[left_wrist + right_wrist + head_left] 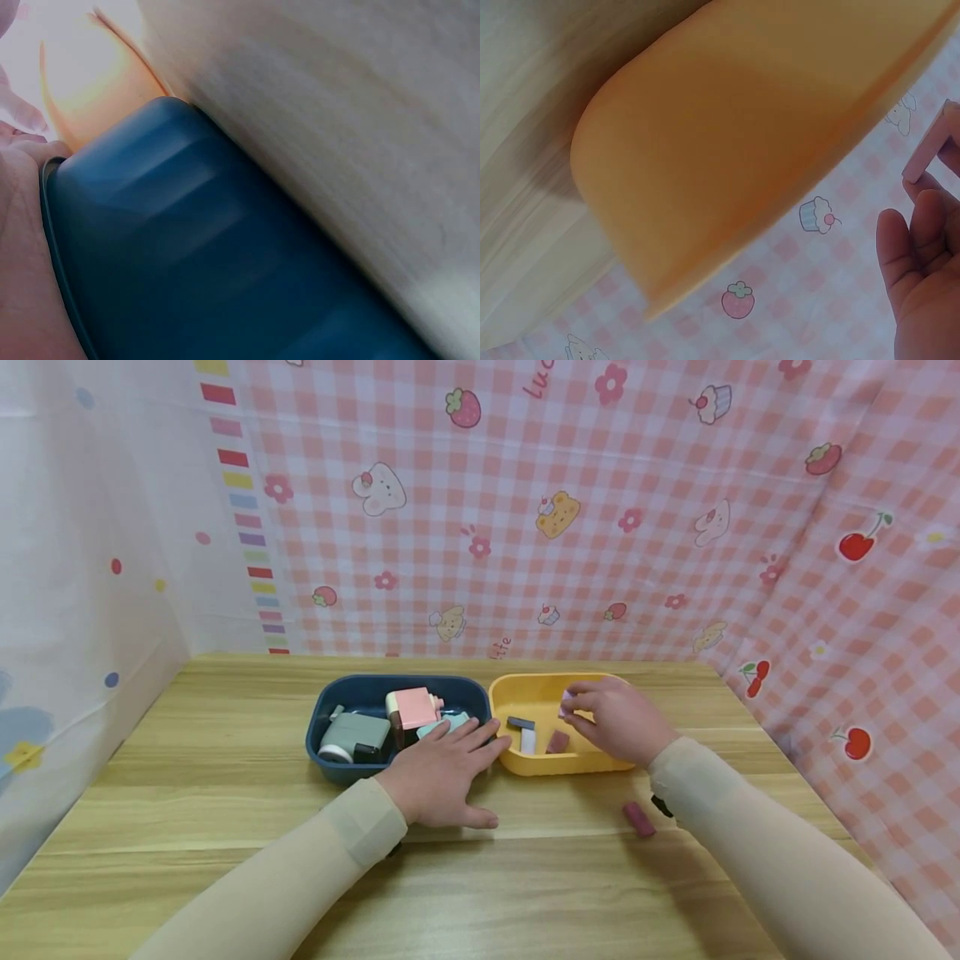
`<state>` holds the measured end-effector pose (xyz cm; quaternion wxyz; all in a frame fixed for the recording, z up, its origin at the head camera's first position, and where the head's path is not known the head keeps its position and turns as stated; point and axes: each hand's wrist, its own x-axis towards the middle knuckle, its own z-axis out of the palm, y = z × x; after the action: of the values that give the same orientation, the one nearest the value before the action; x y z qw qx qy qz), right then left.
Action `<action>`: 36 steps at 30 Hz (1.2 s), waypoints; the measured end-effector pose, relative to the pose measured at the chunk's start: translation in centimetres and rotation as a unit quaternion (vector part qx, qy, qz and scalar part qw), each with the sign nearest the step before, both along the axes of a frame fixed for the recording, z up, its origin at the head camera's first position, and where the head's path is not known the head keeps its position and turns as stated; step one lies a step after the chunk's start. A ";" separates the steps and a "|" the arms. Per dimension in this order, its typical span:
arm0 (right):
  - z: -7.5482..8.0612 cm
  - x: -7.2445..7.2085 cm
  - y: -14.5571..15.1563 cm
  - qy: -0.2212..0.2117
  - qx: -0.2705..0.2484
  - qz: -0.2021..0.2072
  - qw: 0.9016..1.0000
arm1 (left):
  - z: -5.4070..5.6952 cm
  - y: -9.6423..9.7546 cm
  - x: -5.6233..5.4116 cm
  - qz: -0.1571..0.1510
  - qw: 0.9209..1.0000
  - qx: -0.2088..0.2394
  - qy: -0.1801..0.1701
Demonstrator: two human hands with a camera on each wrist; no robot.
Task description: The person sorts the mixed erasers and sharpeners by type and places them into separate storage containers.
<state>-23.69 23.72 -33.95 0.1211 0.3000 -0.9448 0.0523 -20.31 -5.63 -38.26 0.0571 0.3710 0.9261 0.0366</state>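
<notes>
My left hand (442, 781) lies with spread, straight fingers over the front right rim of a dark blue tray (165, 217), its fingertips by a mint-coloured piece (453, 722). Between thumb and fingers, my right hand (626, 722) pinches a small lilac block (566, 704) above the yellow tray (562, 766). The right wrist view shows this block (927, 150) beyond the yellow rim. Inside the yellow tray are a dark grey block (521, 723), a white block (528, 742) and a reddish-brown block (558, 742).
The blue tray also holds a grey-green object (360, 732) with black and white parts and a pink, boxy object (414, 707). A maroon block (639, 819) lies on the wooden table (540, 893) near my right wrist. Behind the trays hangs a checked cloth (510, 585).
</notes>
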 end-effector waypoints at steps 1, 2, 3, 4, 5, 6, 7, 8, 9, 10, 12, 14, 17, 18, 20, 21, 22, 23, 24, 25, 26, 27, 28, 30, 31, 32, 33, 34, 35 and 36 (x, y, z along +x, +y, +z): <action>0.0 0.0 -0.1 0.001 0.000 0.000 1.000 | 0.0 0.0 0.0 0.001 1.000 0.000 -0.001; 0.0 -0.1 -0.2 0.000 -0.001 0.001 1.000 | 0.0 0.0 0.0 0.001 1.000 0.000 -0.002; 0.0 -0.1 -0.2 0.000 -0.001 0.001 1.000 | 0.0 0.0 0.0 0.002 1.000 -0.001 -0.003; 0.0 -0.2 -0.3 -0.001 0.000 0.001 1.000 | 0.0 0.0 0.0 0.003 1.000 -0.001 -0.004; 0.0 -0.2 -0.4 -0.002 0.000 0.002 1.000 | 0.0 0.0 0.0 0.002 1.000 -0.001 -0.004; -0.1 -0.2 -0.4 -0.003 0.001 0.002 1.000 | 0.0 0.0 -0.1 0.002 1.000 0.000 -0.004; -0.1 -0.3 -0.5 -0.003 0.001 0.003 1.000 | 0.0 0.0 -0.1 0.002 1.000 0.000 -0.004; -0.1 -0.3 -0.6 -0.004 0.001 0.003 1.000 | 0.0 0.0 -0.1 0.002 1.000 0.001 -0.003; -0.1 -0.3 -0.6 -0.005 0.002 0.003 1.000 | 0.0 0.0 -0.1 0.002 1.000 0.001 -0.003; -0.1 -0.4 -0.7 -0.005 0.002 0.002 1.000 | 0.0 0.0 -0.1 0.002 1.000 0.001 -0.002; -0.1 -0.4 -0.8 -0.002 0.002 0.003 1.000 | 0.0 0.0 -0.1 0.002 1.000 0.000 -0.002; -0.2 -0.4 -0.9 0.000 0.001 0.003 1.000 | 0.0 0.0 0.0 0.003 1.000 -0.003 -0.002; -0.3 -0.5 -1.1 0.002 0.000 0.002 1.000 | 0.1 0.0 0.0 0.003 1.000 -0.004 -0.004; -0.3 -0.6 -1.1 0.001 -0.001 0.000 1.000 | 0.1 0.0 0.0 0.003 1.000 -0.004 -0.004; -0.4 -0.6 -1.2 -0.004 -0.002 -0.004 1.000 | 0.1 0.0 0.0 0.002 1.000 -0.004 -0.005; -0.4 -0.6 -1.3 -0.006 -0.002 -0.005 1.000 | 0.2 0.0 0.0 0.002 1.000 -0.004 -0.005; -0.4 -0.6 -1.3 -0.009 -0.003 -0.007 1.000 | 0.1 0.0 0.0 0.002 1.000 -0.004 -0.005; -0.4 -0.6 -1.4 -0.011 -0.004 -0.008 1.000 | 0.1 0.0 0.0 0.002 1.000 -0.004 -0.005; -0.4 -0.6 -1.4 -0.013 -0.004 -0.009 1.000 | 0.1 0.0 0.0 0.002 1.000 -0.005 -0.005; -0.4 -0.6 -1.4 -0.013 -0.004 -0.009 1.000 | 0.1 0.0 0.0 0.002 1.000 -0.005 -0.004; -0.3 -0.6 -1.5 -0.014 -0.003 -0.010 1.000 | 0.1 0.0 0.0 0.003 1.000 -0.006 -0.004; -0.4 -0.6 -1.5 -0.014 -0.003 -0.009 1.000 | 0.1 0.0 0.0 0.002 1.000 -0.006 -0.005; -0.4 -0.6 -1.5 -0.015 -0.003 -0.009 1.000 | 0.1 0.0 0.0 0.002 1.000 -0.005 -0.004; -0.5 -0.7 -1.5 -0.014 -0.001 -0.009 1.000 | 0.1 0.0 0.0 0.002 1.000 -0.005 -0.005; -0.6 -0.8 -1.5 -0.014 -0.001 -0.009 1.000 | 0.1 0.0 0.0 0.001 1.000 -0.005 -0.005; -0.6 -0.8 -1.5 -0.013 -0.001 -0.009 1.000 | 0.1 0.0 -0.1 0.001 1.000 -0.005 -0.006; -0.6 -0.8 -1.5 -0.014 -0.002 -0.009 1.000 | 0.0 0.0 -0.1 0.001 1.000 -0.005 -0.006; -0.7 -0.8 -1.6 -0.016 -0.003 -0.009 1.000 | 0.0 0.0 -0.1 0.001 1.000 -0.005 -0.005; -0.6 -0.8 -1.6 -0.018 -0.003 -0.010 1.000 | 0.0 0.0 -0.1 0.001 1.000 -0.005 -0.005; -0.6 -0.8 -1.6 -0.020 -0.004 -0.011 1.000 | 0.1 0.0 -0.1 0.000 1.000 -0.006 -0.005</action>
<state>-24.50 22.09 -34.58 0.1043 0.2879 -0.9500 0.0610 -20.39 -5.66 -38.20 0.0634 0.3701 0.9262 0.0330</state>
